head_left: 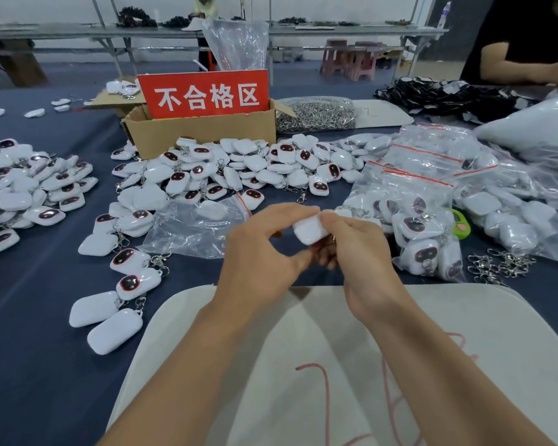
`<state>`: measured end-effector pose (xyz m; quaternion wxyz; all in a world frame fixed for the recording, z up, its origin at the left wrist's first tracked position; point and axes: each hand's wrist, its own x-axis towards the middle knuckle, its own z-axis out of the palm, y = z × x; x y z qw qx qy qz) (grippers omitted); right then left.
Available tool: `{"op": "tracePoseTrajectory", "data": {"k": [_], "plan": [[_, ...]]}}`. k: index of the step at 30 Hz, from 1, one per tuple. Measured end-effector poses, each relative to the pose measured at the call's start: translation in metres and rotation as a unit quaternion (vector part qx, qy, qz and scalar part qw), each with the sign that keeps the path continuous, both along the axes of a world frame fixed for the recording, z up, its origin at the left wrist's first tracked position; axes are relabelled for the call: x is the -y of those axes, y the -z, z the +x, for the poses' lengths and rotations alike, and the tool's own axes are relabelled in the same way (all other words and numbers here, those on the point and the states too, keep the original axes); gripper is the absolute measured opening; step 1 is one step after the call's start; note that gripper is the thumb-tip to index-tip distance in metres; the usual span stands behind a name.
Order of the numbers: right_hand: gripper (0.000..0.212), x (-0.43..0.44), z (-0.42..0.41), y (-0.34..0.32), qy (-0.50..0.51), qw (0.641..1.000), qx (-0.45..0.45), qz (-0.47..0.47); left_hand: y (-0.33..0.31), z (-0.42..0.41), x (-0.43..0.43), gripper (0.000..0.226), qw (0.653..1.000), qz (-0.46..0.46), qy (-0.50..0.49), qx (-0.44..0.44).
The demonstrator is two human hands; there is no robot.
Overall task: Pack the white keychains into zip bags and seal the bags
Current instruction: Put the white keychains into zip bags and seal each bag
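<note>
Hands meet in the middle. The left hand [264, 249] and the right hand [358, 252] are over the blue table [45, 365], just past the white mat [303, 349]. Both have their fingers curled, and together they pinch one white keychain [310, 231] between thumbs and fingertips. Its plain white back faces up. It is in the air, not in a bag yet.

Just to the left of the hands lies a flat zip bag [181, 233] with a red strip [244, 204]. It looks almost empty. I cannot tell if the white shape showing through it is inside or under it. My guess is that the held keychain goes in there next.

To the right sit the filled bags [422, 226], each stuffed with keychains. I cannot tell if every one is sealed. So part of the job looks done.

A lot is left. The middle heap [239, 169] of loose keychains lies in front of the cardboard box [203, 133] with the red sign [203, 94]. The left heap [29, 188] is far off to the side, and a few near ones [116, 317] lie beside the mat.
</note>
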<state>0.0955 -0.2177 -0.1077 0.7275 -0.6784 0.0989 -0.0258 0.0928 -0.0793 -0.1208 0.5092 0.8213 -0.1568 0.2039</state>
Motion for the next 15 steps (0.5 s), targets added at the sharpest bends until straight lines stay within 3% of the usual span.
{"op": "tracePoseTrajectory", "data": {"k": [6,9,13,15], "plan": [[0.04,0.004,0.003,0.0,-0.009,0.999,0.012,-0.031,-0.003,-0.003,0.0,0.015,0.997,-0.066,-0.01,-0.044],[0.029,0.004,0.0,-0.003,-0.088,0.996,0.016,0.026,-0.008,-0.008,0.001,0.023,0.996,-0.079,-0.018,-0.026],[0.02,0.003,-0.002,-0.001,-0.093,0.994,0.046,-0.018,-0.006,-0.007,-0.002,0.012,0.99,-0.038,-0.131,-0.02],[0.018,0.003,-0.001,0.001,-0.049,0.998,0.036,-0.034,-0.007,-0.003,-0.009,0.036,0.975,-0.013,-0.221,0.007]]}}
